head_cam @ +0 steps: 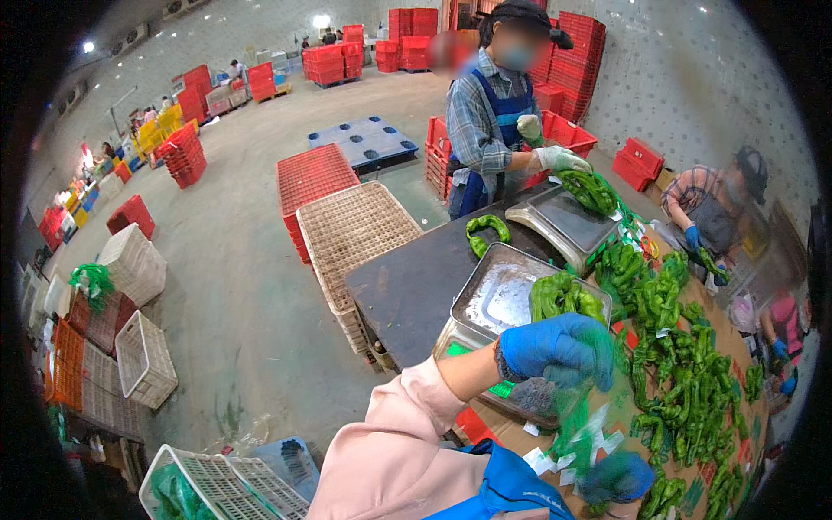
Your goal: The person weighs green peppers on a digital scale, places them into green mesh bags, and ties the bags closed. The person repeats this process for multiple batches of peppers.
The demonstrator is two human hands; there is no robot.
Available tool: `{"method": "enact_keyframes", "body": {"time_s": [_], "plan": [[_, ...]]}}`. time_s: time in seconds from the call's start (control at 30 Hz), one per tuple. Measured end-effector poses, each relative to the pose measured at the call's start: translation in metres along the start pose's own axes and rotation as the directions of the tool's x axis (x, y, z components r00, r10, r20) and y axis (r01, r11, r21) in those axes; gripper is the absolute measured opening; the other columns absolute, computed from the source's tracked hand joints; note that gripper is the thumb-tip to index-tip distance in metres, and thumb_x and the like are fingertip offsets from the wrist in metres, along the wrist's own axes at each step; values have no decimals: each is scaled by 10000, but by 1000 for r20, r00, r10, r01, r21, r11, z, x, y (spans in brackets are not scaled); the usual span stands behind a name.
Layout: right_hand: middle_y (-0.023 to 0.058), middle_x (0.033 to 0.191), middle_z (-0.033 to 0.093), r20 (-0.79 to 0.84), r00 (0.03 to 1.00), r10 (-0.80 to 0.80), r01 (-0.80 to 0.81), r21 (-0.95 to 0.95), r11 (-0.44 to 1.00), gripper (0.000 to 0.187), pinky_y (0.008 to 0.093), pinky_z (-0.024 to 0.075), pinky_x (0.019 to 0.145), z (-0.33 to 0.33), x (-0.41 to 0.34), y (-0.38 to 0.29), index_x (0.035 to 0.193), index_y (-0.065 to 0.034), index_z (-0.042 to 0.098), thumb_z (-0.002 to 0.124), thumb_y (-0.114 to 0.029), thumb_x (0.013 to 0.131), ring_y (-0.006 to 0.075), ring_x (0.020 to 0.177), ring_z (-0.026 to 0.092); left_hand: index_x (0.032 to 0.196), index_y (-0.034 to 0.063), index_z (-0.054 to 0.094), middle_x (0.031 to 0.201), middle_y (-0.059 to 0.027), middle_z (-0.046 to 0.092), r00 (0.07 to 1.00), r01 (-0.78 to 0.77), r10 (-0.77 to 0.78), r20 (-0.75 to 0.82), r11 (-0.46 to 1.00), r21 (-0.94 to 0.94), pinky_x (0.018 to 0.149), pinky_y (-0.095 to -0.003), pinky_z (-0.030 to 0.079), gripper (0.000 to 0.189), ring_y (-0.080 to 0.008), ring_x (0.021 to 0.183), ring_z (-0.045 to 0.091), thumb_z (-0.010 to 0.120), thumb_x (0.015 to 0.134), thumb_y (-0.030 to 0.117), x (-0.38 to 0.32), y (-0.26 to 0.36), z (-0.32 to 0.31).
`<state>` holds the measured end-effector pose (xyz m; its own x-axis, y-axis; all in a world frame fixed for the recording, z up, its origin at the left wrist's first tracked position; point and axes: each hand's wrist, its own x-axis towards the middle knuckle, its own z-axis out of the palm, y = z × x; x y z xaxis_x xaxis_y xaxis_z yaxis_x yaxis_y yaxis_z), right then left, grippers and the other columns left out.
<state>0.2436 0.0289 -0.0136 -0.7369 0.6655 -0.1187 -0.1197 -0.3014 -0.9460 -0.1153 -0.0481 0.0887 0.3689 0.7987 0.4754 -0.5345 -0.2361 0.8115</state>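
My left hand [552, 351], in a blue glove, closes on green netting [575, 416] in front of the near scale; the netting is blurred and hangs down with white tags [601, 435]. My right hand [617, 478], also blue-gloved and blurred, is low at the right beside the tags; whether its fingers hold anything cannot be told. Behind my left hand, green peppers [559, 296] lie on the metal pan of the near scale [487, 305]. A large heap of long green peppers [689, 383] spreads over the table to the right of both hands.
A co-worker [494, 130] in white gloves handles bagged peppers [588, 192] on the far scale [565, 221]. Another person [708, 201] works at the right. A curved pepper [487, 234] rests on the dark tabletop [396, 286]. Stacked crates [357, 227] adjoin the table's left edge.
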Motion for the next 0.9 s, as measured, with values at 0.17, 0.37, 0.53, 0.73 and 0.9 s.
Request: {"method": "enact_keyframes", "body": {"time_s": [0.17,0.37,0.53,0.73,0.9], "plan": [[155,979,659,298,861,412,-158,-613,774,344,349,511,806,41,64,-74,1137,-33,610,550,-272,897,258,881,649,963,22,682,925,-103,686,650,-7,-169,741,974,228,708,-309,487,311,-172,835,638,698,815,295,27,23,37],[183,956,660,332,881,338,241,-928,283,351,384,513,736,85,116,-139,1096,-38,638,619,-279,843,302,829,648,983,34,661,901,-160,663,327,-282,-450,831,793,540,700,-398,465,313,-294,800,609,593,884,323,62,6,47],[198,870,619,350,935,-51,320,-900,-297,441,443,475,664,105,126,-115,1059,-13,634,685,-351,780,362,750,597,1046,58,661,973,-177,663,532,-171,-837,125,38,984,737,-442,481,530,-342,854,626,622,789,521,67,25,-3],[152,1170,535,345,927,-149,175,-746,-642,716,454,451,830,133,134,-104,1298,-101,479,755,-344,684,367,1055,519,1013,68,670,979,-220,646,830,210,-431,-354,-346,915,804,-423,487,591,-356,913,629,576,789,607,81,57,-74],[183,1198,520,219,970,-106,75,-682,-727,742,471,452,851,161,167,-119,1386,-106,381,699,-301,745,389,1077,514,996,80,674,1084,-159,644,979,176,57,-193,-710,682,822,-398,502,246,-310,959,632,577,795,183,88,75,-100]]}}
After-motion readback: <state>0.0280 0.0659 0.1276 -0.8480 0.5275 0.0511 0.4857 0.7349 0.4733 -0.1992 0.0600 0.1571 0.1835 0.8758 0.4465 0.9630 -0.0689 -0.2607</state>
